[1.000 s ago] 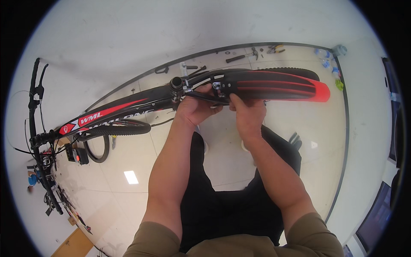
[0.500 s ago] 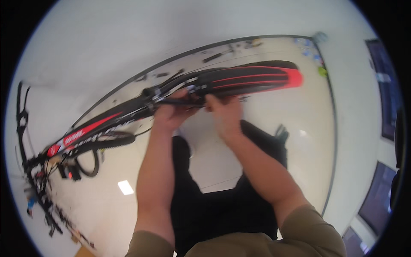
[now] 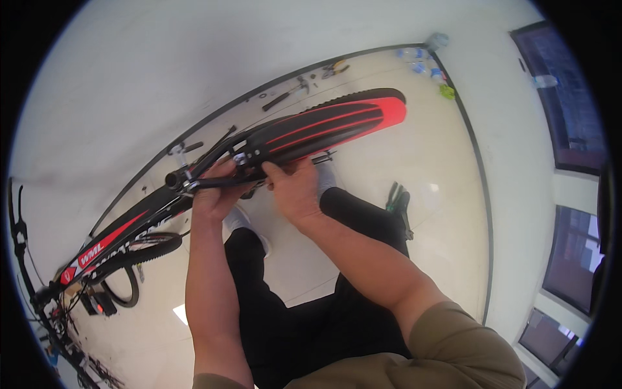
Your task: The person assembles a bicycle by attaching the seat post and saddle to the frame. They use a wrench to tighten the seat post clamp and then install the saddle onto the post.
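Note:
A black and red bicycle stands in front of me, its black frame (image 3: 133,235) running off to the left. A black mudguard (image 3: 327,133) with red stripes and a red tip covers the rear wheel (image 3: 369,96). My left hand (image 3: 217,193) is closed around the frame tube behind the seat-tube clamp (image 3: 188,186), with fingertips showing between the tubes beside a small silver bracket (image 3: 240,159). My right hand (image 3: 297,191) grips the near edge of the mudguard at its front end, thumb on top; its other fingers are partly hidden underneath.
By the wall lie a hammer (image 3: 285,94) and yellow-handled pliers (image 3: 335,69). Plastic bottles (image 3: 418,61) stand in the far corner. A dark green and black object (image 3: 399,206) is on the floor beside my right leg. The handlebar (image 3: 21,236) reaches the left edge.
The bicycle and both hands appear further left in the picture, along with the whole scene. My hands stay at the same parts of the frame and mudguard, and the picture is sharper.

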Available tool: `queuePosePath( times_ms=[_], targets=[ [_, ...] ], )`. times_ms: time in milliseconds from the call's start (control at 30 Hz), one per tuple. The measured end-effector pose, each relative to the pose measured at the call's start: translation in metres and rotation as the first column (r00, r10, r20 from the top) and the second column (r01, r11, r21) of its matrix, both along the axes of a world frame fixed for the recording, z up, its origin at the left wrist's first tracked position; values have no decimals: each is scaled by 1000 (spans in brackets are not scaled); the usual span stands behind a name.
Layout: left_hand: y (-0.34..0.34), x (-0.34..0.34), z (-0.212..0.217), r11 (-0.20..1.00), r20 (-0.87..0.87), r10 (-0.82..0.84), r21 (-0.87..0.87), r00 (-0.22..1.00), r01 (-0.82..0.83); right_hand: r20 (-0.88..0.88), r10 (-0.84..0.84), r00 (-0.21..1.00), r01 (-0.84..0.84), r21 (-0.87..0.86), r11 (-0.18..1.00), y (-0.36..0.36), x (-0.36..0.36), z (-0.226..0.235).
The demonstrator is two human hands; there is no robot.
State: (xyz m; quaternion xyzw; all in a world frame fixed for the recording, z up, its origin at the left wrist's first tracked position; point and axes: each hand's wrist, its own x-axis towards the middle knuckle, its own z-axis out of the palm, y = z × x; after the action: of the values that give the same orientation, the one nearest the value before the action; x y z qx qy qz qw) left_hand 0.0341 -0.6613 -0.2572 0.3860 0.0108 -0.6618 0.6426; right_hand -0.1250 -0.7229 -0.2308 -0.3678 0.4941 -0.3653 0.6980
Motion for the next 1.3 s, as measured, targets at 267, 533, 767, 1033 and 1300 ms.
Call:
queuePosePath(
  times_ms=[267,533,767,1033,1300],
  targets=[
    [1,2,7,1000,95,17,22,995,-19,-23,12,1000,-10,64,998,7,1,12],
    [0,2,-3,999,93,36,11,995,-37,-22,18,1000,-14,150,989,15,-7,17],
    [0,2,-8,998,94,49,21,994,-51,-180,200,963,-175,146,974,20,-13,17],
    [1,4,-9,999,80,39,7,996,-40,-388,375,842,-517,-376,769,23,2,10],
    [-1,1,-4,998,61,52,-32,997,-50,-525,310,792,-574,-470,671,19,4,2]
  ],
)
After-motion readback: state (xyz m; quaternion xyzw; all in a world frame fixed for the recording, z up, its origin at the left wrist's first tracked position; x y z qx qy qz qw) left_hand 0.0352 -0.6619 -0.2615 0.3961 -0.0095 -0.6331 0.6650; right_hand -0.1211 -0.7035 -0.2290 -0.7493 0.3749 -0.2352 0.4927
